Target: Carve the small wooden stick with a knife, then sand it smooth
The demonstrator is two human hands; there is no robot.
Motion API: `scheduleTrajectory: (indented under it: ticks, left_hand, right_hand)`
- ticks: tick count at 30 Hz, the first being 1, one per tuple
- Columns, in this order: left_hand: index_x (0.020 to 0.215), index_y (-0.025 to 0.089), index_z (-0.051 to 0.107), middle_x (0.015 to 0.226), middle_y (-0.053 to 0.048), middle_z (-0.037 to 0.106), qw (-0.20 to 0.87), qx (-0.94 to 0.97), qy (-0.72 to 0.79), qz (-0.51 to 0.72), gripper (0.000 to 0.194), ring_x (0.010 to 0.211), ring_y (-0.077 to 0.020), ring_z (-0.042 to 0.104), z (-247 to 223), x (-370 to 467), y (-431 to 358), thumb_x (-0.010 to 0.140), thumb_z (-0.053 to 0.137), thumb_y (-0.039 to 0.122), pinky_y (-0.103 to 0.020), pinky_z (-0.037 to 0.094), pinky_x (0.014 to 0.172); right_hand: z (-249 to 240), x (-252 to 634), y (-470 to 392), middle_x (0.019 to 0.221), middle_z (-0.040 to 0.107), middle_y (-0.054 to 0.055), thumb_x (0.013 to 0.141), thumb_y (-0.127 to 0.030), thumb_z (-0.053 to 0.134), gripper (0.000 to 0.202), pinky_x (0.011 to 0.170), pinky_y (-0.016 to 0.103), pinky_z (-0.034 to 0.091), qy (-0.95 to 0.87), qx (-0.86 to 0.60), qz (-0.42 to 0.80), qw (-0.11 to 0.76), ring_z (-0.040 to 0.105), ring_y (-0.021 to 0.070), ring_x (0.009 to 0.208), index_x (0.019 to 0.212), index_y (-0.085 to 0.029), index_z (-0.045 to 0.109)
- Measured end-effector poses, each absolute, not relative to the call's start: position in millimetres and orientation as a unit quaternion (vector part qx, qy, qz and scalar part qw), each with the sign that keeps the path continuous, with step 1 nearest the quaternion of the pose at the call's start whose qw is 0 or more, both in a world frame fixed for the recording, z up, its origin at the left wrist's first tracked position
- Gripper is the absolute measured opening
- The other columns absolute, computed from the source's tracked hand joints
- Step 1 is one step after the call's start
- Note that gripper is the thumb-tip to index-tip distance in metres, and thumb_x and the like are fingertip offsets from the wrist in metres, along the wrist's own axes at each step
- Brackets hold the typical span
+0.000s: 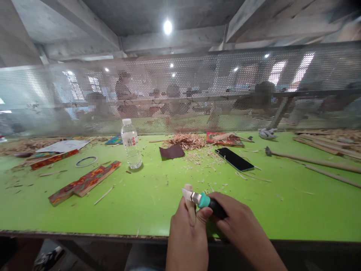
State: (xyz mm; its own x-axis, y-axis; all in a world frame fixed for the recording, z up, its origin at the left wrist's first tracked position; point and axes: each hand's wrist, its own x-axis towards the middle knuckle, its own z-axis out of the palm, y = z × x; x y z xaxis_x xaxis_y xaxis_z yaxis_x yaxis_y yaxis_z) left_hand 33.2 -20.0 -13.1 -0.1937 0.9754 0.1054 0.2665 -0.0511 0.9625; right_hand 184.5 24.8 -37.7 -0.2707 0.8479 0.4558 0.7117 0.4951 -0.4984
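Near the front edge of the green table, my left hand (188, 229) is closed around a small pale piece of wood (191, 210), whose rounded top sticks up between thumb and fingers. My right hand (235, 216) grips a carving knife (216, 208) with a black and teal handle. Its short blade (186, 194) lies across the upper end of the wood. The left thumb is beside the teal collar, seemingly touching the handle. Most of the left fingers are hidden behind the hand.
Beyond my hands are wood shavings (187, 141), brown sandpaper (172, 151) and a phone (234, 159). A water bottle (131, 145) stands upright, left of centre, near a painted wooden board (84, 182). Long sticks (316, 160) lie right. A perforated screen (158, 94) borders the back.
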Motion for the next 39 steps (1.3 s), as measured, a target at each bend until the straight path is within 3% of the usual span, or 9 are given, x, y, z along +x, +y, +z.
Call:
scheduleTrajectory:
  ticks: [7, 15, 21, 27, 32, 35, 39]
  left_hand:
    - [0.087, 0.024, 0.055, 0.082, -0.007, 0.066, 0.355, 0.541, 0.601, 0.469, 0.016, 0.079, -0.0279, 0.061, -5, 32, -19, 0.097, 0.054, 0.036, -0.032, 0.038, 0.070]
    - [0.078, 0.025, 0.046, 0.074, -0.003, 0.060, 0.301, 0.568, 0.624, 0.444, 0.023, 0.068, -0.0224, 0.056, -14, 35, -15, 0.101, 0.049, 0.028, -0.029, 0.034, 0.063]
    - [0.092, 0.020, 0.059, 0.084, -0.009, 0.067, 0.330, 0.573, 0.606, 0.441, 0.031, 0.081, -0.0269, 0.061, -8, 32, -15, 0.104, 0.044, 0.043, -0.031, 0.038, 0.070]
    - [0.117, 0.015, 0.066, 0.102, -0.010, 0.074, 0.430, 0.575, 0.494, 0.491, 0.045, 0.097, -0.0289, 0.066, -9, 24, -13, 0.101, 0.052, 0.055, -0.030, 0.046, 0.084]
    - [0.113, 0.015, 0.068, 0.097, -0.011, 0.074, 0.440, 0.545, 0.517, 0.493, 0.052, 0.098, -0.0302, 0.067, -14, 24, -12, 0.092, 0.065, 0.062, -0.030, 0.050, 0.086]
    - [0.132, 0.014, 0.060, 0.097, -0.010, 0.072, 0.464, 0.504, 0.521, 0.509, 0.069, 0.089, -0.0269, 0.069, -16, 27, -16, 0.087, 0.072, 0.064, -0.028, 0.053, 0.077]
    - [0.160, 0.012, 0.020, 0.073, 0.000, 0.064, 0.559, 0.438, 0.503, 0.493, 0.107, 0.051, -0.0163, 0.058, -19, 29, -23, 0.086, 0.066, 0.075, -0.023, 0.048, 0.047]
  right_hand:
    - [-39, 183, 25, 0.083, 0.075, 0.004, 0.097, -0.037, 0.056, 0.019, 0.067, 0.029, 0.048, -0.788, -0.498, 0.089, 0.352, 0.068, 0.0212, 0.072, 0.094, -0.023, 0.069]
    - [-39, 184, 23, 0.093, 0.077, 0.006, 0.097, -0.042, 0.056, 0.025, 0.074, 0.031, 0.053, -0.785, -0.481, 0.056, 0.387, 0.071, 0.0236, 0.082, 0.104, -0.023, 0.070]
    - [-28, 183, 18, 0.079, 0.075, 0.000, 0.094, -0.038, 0.059, 0.019, 0.063, 0.025, 0.049, -0.765, -0.513, 0.108, 0.374, 0.070, 0.0193, 0.067, 0.095, -0.025, 0.071]
    - [-34, 183, 18, 0.081, 0.076, 0.001, 0.090, -0.033, 0.059, 0.014, 0.063, 0.025, 0.047, -0.767, -0.496, 0.144, 0.382, 0.070, 0.0198, 0.069, 0.093, -0.024, 0.070]
    - [-33, 183, 17, 0.080, 0.074, 0.002, 0.091, -0.033, 0.057, 0.015, 0.065, 0.027, 0.047, -0.776, -0.495, 0.171, 0.352, 0.067, 0.0205, 0.070, 0.087, -0.023, 0.067]
    - [-31, 183, 17, 0.081, 0.074, 0.002, 0.090, -0.033, 0.058, 0.014, 0.065, 0.026, 0.046, -0.783, -0.485, 0.187, 0.343, 0.067, 0.0202, 0.072, 0.090, -0.023, 0.068]
    - [-30, 181, 18, 0.081, 0.075, 0.000, 0.088, -0.029, 0.059, 0.013, 0.063, 0.025, 0.045, -0.782, -0.482, 0.190, 0.348, 0.066, 0.0192, 0.070, 0.093, -0.024, 0.069]
